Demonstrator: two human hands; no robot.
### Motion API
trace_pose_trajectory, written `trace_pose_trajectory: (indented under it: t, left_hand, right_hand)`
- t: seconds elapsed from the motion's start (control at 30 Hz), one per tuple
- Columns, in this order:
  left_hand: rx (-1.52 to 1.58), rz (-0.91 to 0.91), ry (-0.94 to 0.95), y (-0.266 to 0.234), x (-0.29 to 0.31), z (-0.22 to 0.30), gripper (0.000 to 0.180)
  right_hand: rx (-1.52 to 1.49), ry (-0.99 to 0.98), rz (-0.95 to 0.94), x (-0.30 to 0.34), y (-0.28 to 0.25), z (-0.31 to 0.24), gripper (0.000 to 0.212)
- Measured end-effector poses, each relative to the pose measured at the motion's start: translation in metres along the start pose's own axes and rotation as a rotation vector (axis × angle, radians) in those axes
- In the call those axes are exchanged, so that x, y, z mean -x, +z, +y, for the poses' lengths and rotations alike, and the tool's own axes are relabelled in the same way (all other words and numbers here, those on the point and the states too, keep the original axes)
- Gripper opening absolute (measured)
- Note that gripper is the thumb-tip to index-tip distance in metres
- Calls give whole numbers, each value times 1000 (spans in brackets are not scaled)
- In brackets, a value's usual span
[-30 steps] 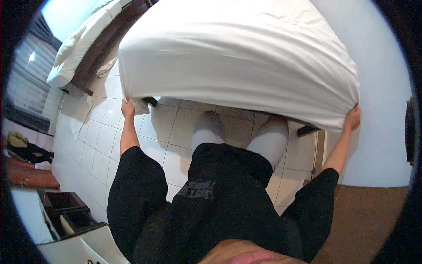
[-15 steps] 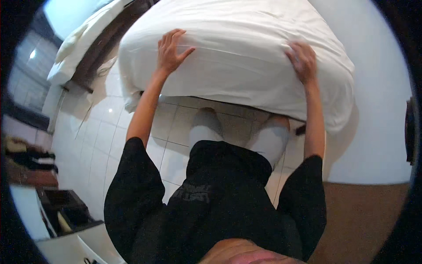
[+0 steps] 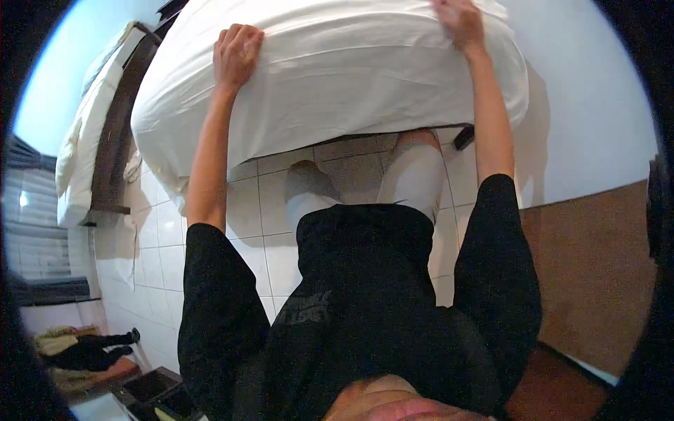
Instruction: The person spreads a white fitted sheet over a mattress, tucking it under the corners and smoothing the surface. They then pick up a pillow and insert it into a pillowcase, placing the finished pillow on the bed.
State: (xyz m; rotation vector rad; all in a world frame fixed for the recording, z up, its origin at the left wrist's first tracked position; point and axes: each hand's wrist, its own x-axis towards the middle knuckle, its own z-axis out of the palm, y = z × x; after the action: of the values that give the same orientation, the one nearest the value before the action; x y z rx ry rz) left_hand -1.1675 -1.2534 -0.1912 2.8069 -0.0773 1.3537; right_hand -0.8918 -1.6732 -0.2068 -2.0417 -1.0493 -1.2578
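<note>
A white sheet covers the mattress in front of me and hangs over its near end. My left hand is at the upper edge of that end, left of the middle, its fingers curled in against the fabric as if gripping it. Over toward the right corner, my right hand touches the sheet on the top side. Motion smears its fingers, so their closing does not show. Shallow folds run across the cloth between the two hands.
Under the bed's near edge shows a dark bed leg on the tiled floor. A second bed with a dark frame stands at left. A white wall rises at right. Another person is at the lower left.
Both hands have moved farther up, the left one also leftward, and the left fingers have curled in from being spread. My view has turned, shifting the bed up and left.
</note>
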Motion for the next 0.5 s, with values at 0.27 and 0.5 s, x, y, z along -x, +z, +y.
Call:
trace_pose_trajectory:
  t: [0.27, 0.5]
  left_hand:
    - [-138, 63, 45, 23, 26, 69, 62]
    - [-109, 87, -71, 29, 43, 80, 61]
  right_hand:
    - [140, 1222, 30, 122, -39, 221, 52]
    - [181, 888, 133, 104, -46, 213, 55]
